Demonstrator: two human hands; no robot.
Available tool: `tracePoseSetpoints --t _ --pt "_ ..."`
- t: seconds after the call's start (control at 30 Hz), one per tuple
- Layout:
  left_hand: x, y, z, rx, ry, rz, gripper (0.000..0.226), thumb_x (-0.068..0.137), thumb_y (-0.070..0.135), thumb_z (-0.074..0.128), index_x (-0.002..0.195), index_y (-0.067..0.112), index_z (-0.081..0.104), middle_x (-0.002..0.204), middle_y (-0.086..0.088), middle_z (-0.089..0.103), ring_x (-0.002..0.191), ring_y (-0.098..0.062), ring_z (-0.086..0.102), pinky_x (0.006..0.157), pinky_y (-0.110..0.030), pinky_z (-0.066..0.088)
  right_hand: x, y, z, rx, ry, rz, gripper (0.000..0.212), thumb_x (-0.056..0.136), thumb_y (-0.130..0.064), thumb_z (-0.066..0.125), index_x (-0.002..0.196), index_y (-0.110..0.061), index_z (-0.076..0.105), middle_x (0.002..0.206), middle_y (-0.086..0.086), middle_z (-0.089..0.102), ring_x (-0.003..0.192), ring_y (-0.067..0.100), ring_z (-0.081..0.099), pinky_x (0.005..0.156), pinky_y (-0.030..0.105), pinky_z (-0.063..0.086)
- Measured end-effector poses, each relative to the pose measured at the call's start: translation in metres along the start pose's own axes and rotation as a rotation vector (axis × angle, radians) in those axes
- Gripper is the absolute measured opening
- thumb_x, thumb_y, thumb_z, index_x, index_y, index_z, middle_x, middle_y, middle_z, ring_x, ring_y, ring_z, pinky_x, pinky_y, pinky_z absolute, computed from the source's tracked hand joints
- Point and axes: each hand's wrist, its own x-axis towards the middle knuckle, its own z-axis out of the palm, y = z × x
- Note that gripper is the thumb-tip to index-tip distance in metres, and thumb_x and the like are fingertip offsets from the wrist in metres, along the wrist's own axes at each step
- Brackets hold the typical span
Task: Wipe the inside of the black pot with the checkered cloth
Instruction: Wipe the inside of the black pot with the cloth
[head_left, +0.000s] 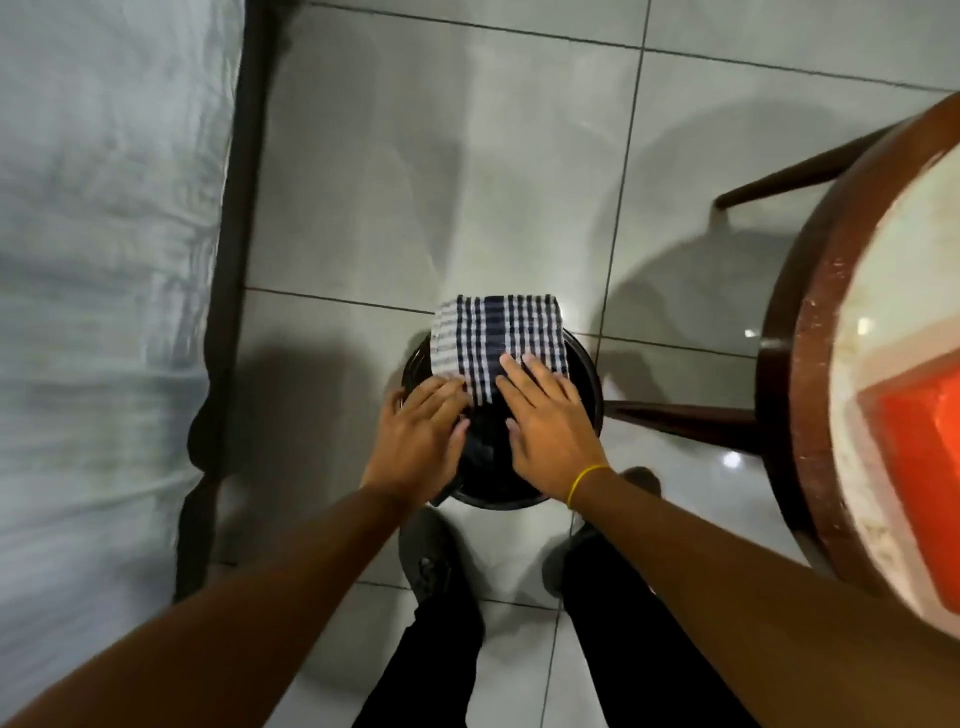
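Note:
A round black pot (587, 379) stands on the tiled floor below me. A folded checkered cloth (496, 338), dark blue and white, lies across its far rim and hangs a little past it. My left hand (421, 431) rests flat on the pot's left side, fingertips touching the cloth's near left corner. My right hand (545, 421), with a yellow band on its wrist, lies palm down over the pot, fingers spread on the cloth's near edge. Most of the pot's inside is hidden by my hands.
A bed with a pale sheet (104, 260) and dark frame runs along the left. A round wooden table (810, 364) with an orange object (919, 467) on top stands at the right, one leg reaching toward the pot. My legs and shoes (431, 561) are just below the pot.

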Motion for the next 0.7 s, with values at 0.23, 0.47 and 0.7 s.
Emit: tracePoseSetpoints --t 0.23,0.47,0.7 --pt "-0.022 -0.007 0.043 -0.707 0.352 -1.493 0.061 0.098 0.054 0.052 0.144 0.015 0.041 0.137 -0.021 0.061 0.121 -0.043 0.062 0.093 -0.044 0.047 0.065 -0.021 0.000 0.044 0.324 0.157 0.055 0.107 -0.042 0.050 0.157 -0.018 0.053 0.172 0.006 0.046 0.161 0.037 0.031 0.128 0.062 0.027" --pt "-0.010 -0.003 0.089 -1.130 0.197 -1.805 0.052 0.101 0.041 0.040 0.130 0.003 0.060 0.130 -0.023 0.066 0.114 -0.044 0.065 0.096 -0.056 0.056 0.107 -0.041 0.035 -0.127 0.273 0.234 0.059 0.110 -0.052 0.033 0.161 -0.026 0.048 0.170 0.006 0.045 0.159 0.037 0.038 0.124 0.068 0.029" --pt "0.000 0.003 0.089 -0.760 0.383 -1.878 0.041 0.098 0.024 0.050 0.104 -0.010 0.072 0.104 -0.031 0.073 0.086 -0.041 0.063 0.078 -0.038 0.037 0.088 -0.027 0.053 -0.280 0.177 -0.323 0.066 0.107 -0.057 0.042 0.166 -0.028 0.043 0.177 0.003 0.038 0.163 0.037 0.035 0.129 0.068 0.018"
